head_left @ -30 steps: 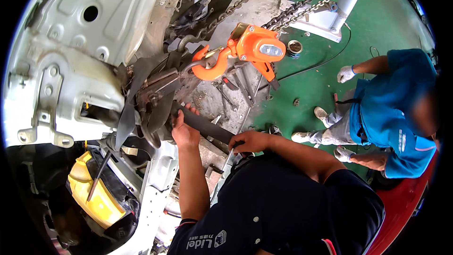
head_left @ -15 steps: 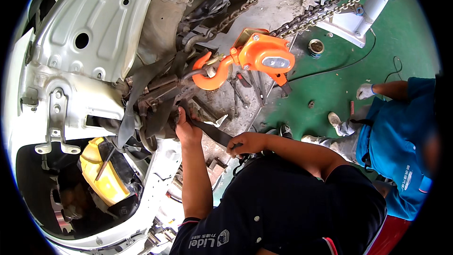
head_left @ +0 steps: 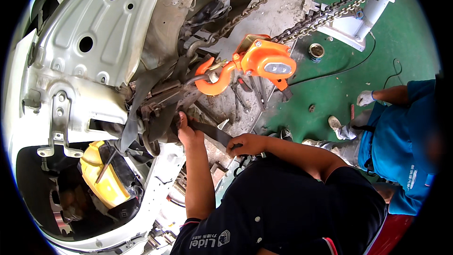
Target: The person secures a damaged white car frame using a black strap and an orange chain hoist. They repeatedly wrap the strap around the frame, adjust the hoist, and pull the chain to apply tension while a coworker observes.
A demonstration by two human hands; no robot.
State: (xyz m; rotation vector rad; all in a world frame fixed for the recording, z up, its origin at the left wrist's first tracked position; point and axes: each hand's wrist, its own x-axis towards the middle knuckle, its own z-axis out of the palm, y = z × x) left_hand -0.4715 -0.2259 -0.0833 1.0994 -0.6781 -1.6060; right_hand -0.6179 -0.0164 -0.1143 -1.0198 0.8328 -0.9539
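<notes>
A dark grey webbing strap [head_left: 214, 133] runs between my two hands. My left hand [head_left: 190, 134] is closed round it close to the car body, thumb upward. My right hand [head_left: 246, 144], in front of my torso, grips its end with curled fingers. More of the strap [head_left: 141, 95] is looped around the metal clamp parts [head_left: 163, 89] at the car's edge, where much is hidden by folds. Just beyond my left hand, an orange hook [head_left: 214, 84] of the orange lever chain hoist [head_left: 269, 61] is linked to a metal ring on the clamp.
Heavy chains [head_left: 325, 12] run from the hoist to a grey post [head_left: 375, 16]. The white car body [head_left: 89, 33] fills the left. Wrenches [head_left: 240, 101] lie on the platform; a tin can [head_left: 316, 51] stands on the green floor. A co-worker in blue [head_left: 394, 137] stands at right.
The car body and hoist sit slightly shifted in the picture, as the view has moved a little. Both hands keep the same hold on the strap.
</notes>
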